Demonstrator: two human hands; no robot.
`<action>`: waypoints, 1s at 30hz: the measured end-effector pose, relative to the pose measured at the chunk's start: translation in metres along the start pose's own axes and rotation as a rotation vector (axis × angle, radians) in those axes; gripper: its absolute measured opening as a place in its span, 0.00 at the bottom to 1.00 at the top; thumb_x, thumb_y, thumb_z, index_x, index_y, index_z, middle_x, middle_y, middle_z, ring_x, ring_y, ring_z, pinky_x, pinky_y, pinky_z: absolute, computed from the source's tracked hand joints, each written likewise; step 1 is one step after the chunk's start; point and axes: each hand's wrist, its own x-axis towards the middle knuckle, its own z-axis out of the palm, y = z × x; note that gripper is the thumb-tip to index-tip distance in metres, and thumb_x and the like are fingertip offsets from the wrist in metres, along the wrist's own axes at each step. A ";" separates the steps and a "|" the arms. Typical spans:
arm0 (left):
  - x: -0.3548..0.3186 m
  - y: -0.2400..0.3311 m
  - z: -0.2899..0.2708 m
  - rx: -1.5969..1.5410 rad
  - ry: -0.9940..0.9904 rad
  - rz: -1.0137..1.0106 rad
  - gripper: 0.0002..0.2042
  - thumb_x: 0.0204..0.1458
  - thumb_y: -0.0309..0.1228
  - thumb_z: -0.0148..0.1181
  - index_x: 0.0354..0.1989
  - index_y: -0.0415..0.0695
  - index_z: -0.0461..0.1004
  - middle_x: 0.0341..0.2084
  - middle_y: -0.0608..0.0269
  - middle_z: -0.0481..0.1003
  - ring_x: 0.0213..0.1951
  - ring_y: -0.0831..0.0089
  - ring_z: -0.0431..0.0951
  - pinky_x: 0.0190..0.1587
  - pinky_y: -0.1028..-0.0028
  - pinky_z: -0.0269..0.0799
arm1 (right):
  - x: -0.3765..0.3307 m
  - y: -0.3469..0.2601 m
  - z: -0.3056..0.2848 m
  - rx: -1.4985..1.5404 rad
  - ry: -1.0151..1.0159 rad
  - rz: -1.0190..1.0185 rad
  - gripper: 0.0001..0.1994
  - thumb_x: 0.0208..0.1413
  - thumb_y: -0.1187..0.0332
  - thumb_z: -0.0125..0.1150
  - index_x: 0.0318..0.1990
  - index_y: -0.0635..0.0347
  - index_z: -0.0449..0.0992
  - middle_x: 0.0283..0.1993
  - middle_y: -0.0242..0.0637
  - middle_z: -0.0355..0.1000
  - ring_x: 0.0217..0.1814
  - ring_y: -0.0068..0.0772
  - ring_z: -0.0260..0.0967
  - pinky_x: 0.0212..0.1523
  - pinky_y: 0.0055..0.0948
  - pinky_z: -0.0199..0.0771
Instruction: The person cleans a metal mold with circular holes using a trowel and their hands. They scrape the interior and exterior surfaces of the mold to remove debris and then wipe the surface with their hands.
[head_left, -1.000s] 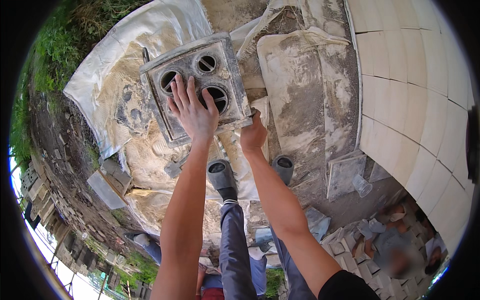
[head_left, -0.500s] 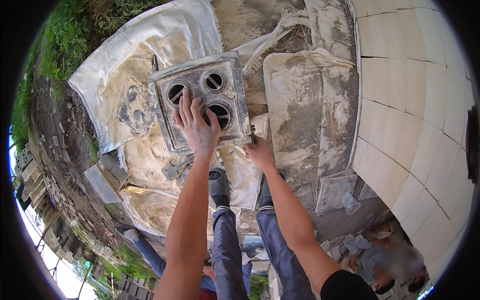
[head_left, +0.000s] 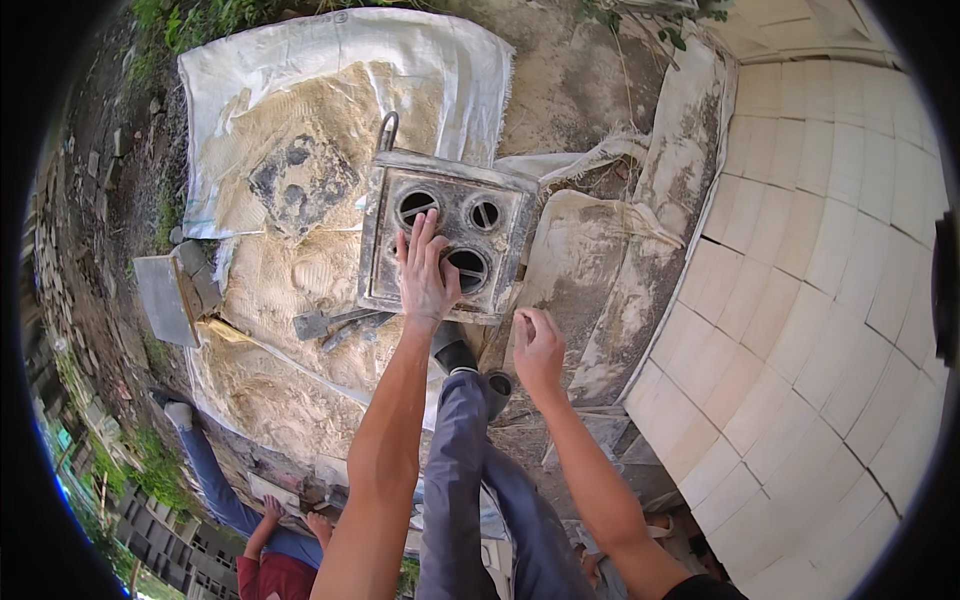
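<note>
A grey, dust-coated square metal box [head_left: 495, 275] stands in front of me. Its top plate has several round holes, some with a bar across. A bent rod handle [head_left: 391, 128] rises at its far left corner. My left hand [head_left: 427, 285] lies on this top plate, fingers stretched toward the far left hole and thumb by the near hole. My right hand [head_left: 540, 350] is in the air beside the box's near right corner, apart from it. Its fingers are curled in, and I see nothing in them.
A dusty white woven sheet [head_left: 225, 105] with a dark square print lies to the left. A hammer-like tool [head_left: 312, 325] is near the box. Pale block stacks [head_left: 800, 260] form a wall at right. A flat grey slab [head_left: 165, 300] leans at left; a person in red [head_left: 280, 575] is lower left.
My right hand has let go of the box's near right corner and drawn back. The view has swung, so the box appears farther right and lower. My left hand stays on its top.
</note>
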 end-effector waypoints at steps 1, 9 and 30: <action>-0.005 -0.005 -0.006 -0.079 0.015 -0.020 0.16 0.46 0.20 0.49 0.45 0.44 0.65 0.64 0.51 0.58 0.66 0.53 0.56 0.69 0.50 0.39 | 0.003 -0.021 -0.003 0.094 -0.010 -0.106 0.11 0.60 0.67 0.53 0.46 0.60 0.75 0.42 0.45 0.75 0.44 0.50 0.73 0.42 0.42 0.73; -0.061 0.024 0.005 -0.009 0.510 -1.322 0.27 0.61 0.43 0.44 0.61 0.34 0.52 0.65 0.41 0.47 0.66 0.46 0.50 0.66 0.50 0.44 | 0.062 -0.072 0.045 -0.471 -0.273 -0.348 0.14 0.61 0.65 0.50 0.49 0.64 0.73 0.46 0.51 0.73 0.46 0.55 0.71 0.45 0.45 0.72; -0.037 0.034 0.077 -0.203 0.994 -1.541 0.30 0.65 0.48 0.33 0.51 0.25 0.63 0.45 0.28 0.69 0.49 0.36 0.68 0.51 0.53 0.60 | 0.106 -0.091 0.054 -0.811 -0.798 -0.214 0.29 0.67 0.52 0.26 0.55 0.69 0.66 0.55 0.61 0.66 0.59 0.61 0.62 0.60 0.50 0.60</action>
